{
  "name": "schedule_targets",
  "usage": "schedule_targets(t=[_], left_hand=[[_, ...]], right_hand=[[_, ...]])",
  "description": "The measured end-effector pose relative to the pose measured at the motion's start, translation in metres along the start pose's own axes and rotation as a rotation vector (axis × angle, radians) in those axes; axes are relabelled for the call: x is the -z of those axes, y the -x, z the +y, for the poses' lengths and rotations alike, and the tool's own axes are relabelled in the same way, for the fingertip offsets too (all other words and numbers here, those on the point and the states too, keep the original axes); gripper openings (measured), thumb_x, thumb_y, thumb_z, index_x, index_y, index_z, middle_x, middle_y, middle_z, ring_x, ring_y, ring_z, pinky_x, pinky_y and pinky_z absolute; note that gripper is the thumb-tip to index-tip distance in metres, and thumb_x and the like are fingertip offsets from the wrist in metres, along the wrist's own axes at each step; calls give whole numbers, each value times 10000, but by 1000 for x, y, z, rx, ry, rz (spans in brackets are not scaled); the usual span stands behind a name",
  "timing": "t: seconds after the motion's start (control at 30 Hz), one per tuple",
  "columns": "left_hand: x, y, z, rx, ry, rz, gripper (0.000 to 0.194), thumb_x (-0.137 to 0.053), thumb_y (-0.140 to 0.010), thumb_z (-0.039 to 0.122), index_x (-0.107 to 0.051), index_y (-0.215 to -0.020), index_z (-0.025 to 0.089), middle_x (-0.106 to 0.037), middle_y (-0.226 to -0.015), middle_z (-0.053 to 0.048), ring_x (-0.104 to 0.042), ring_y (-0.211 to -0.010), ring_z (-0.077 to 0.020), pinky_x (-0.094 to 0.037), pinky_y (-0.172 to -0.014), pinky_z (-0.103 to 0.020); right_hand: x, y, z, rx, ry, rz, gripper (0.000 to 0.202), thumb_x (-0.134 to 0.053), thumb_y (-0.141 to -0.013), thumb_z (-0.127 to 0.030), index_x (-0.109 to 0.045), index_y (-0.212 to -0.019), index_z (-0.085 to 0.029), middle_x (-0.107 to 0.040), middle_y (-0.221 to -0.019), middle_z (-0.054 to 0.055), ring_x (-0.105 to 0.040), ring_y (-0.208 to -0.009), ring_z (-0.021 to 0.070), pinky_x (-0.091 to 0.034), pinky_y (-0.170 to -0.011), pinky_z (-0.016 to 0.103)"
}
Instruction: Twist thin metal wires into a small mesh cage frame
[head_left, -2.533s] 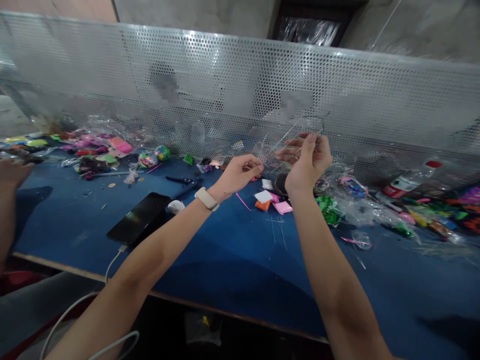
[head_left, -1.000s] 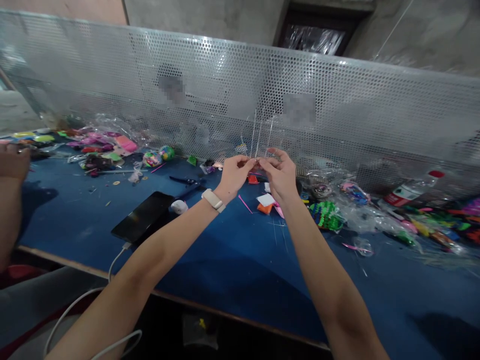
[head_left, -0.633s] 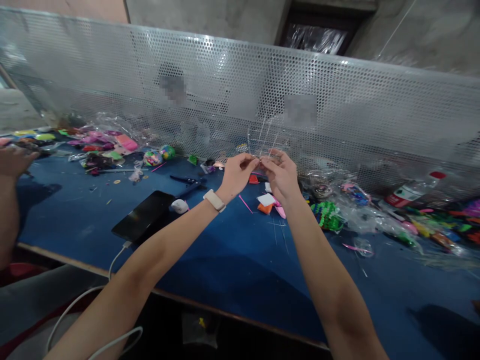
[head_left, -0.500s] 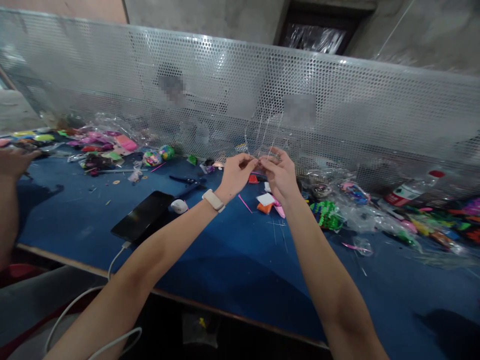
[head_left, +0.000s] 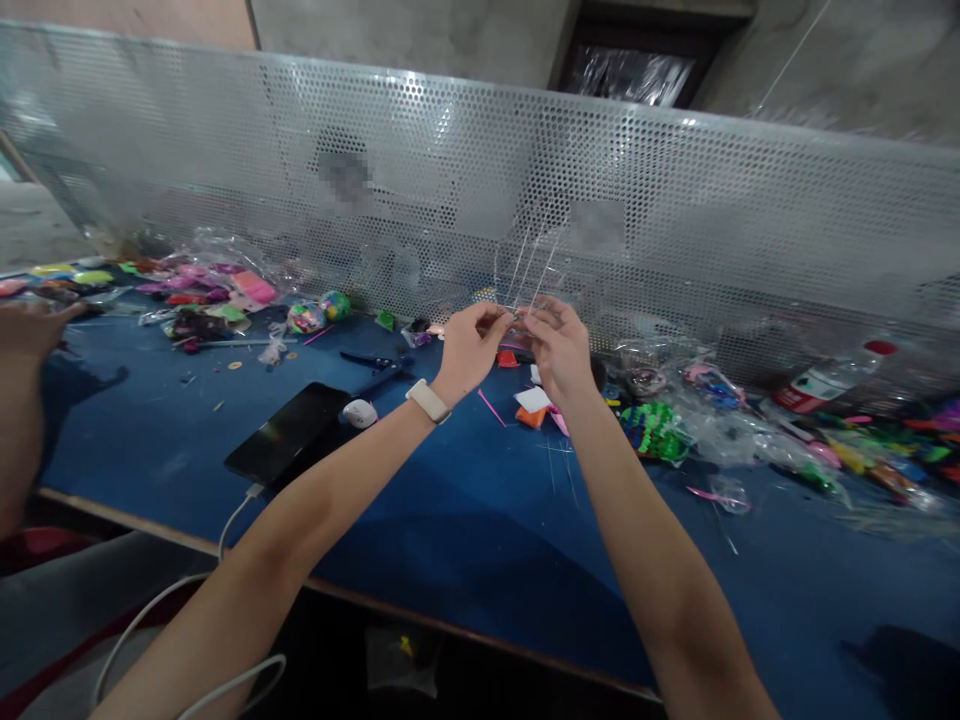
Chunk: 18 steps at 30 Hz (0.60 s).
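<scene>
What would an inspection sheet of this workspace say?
Surface: flat blue tabletop, littered.
Job's things: thin silvery wires, sticking up from the fingertips.
Clutter: flat black phone; tilted clear plastic bottle with red cap; shiny green bundle.
Grippers: bare left hand and bare right hand, pinching the wires' lower ends.
Cables: thin white cable, plugged into the phone.
Surroundings: grey perforated metal screen behind; another person's hand, far left.

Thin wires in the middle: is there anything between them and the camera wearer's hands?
Nothing visible: the left hand and the right hand meet at the lower ends of the thin wires. The metal screen stands behind, not between.
</scene>
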<state>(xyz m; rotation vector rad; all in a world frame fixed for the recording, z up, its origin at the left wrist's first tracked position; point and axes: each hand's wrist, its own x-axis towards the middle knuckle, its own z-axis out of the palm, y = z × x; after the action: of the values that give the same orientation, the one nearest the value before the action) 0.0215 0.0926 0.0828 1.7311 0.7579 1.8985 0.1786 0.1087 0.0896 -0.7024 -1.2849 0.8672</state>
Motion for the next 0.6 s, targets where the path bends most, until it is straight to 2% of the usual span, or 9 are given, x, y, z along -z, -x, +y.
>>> schedule_targets(t=[0.07,0.13,0.17,0.23,0.3,0.4,0.5,0.6], left_hand=[[3,-1,3,5,-34,3,169,-726,-1035,261,-717,-872,218,-762,-863,-31,-679,-776,-172,-551,-780,-346],[6,-2,6,18,-75,3,172,-723,-1041,272,-707,-877,223,-754,-862,-29,-663,-776,-173,-543,-780,-348],[7,-2,7,20,-93,1,175,-717,-1044,272,-702,-877,224,-751,-866,-29,-658,-783,-173,-537,-779,-348],[8,-3,9,12,-113,-4,180,-705,-1047,256,-690,-871,224,-743,-875,-29,-649,-794,-172,-521,-768,-342],[8,-4,9,-4,-98,-19,177,-696,-1049,231,-684,-873,222,-734,-876,-28,-636,-791,-169,-501,-750,-336],[6,-4,6,-2,-9,-89,142,-697,-1058,229,-702,-916,218,-731,-890,-28,-635,-805,-164,-503,-761,-325],[2,-3,-2,68,112,-159,107,-689,-1063,227,-717,-962,203,-739,-930,-32,-645,-832,-151,-525,-805,-310],[-2,-1,-9,156,163,-134,84,-678,-1057,192,-729,-990,183,-739,-928,-31,-639,-822,-137,-525,-797,-294]], right_hand=[[-1,5,-5,164,131,146,566,-936,-766,-524,-613,-1183,-319,-739,-1033,11,-735,-919,232,-647,-828,412],[-1,12,-15,374,339,235,377,-872,-868,-469,-653,-1129,-308,-694,-989,18,-697,-906,230,-632,-862,427],[0,16,-21,463,454,225,253,-833,-908,-437,-685,-1062,-300,-691,-990,33,-682,-905,237,-627,-888,450],[0,21,-32,569,648,72,92,-783,-948,-378,-735,-965,-302,-713,-994,53,-682,-951,264,-617,-959,495],[0,23,-39,614,719,-8,32,-752,-972,-335,-762,-963,-306,-746,-1031,64,-703,-1037,291,-608,-1015,525],[-1,21,-41,627,720,-26,67,-714,-1001,-290,-780,-994,-300,-779,-1083,72,-733,-1061,292,-626,-990,513],[2,17,-38,675,728,-20,110,-685,-1008,-242,-781,-983,-287,-813,-1096,68,-767,-1062,282,-643,-977,495],[5,14,-36,727,776,-18,115,-693,-988,-203,-779,-968,-277,-835,-1061,56,-789,-1040,274,-654,-958,480]])
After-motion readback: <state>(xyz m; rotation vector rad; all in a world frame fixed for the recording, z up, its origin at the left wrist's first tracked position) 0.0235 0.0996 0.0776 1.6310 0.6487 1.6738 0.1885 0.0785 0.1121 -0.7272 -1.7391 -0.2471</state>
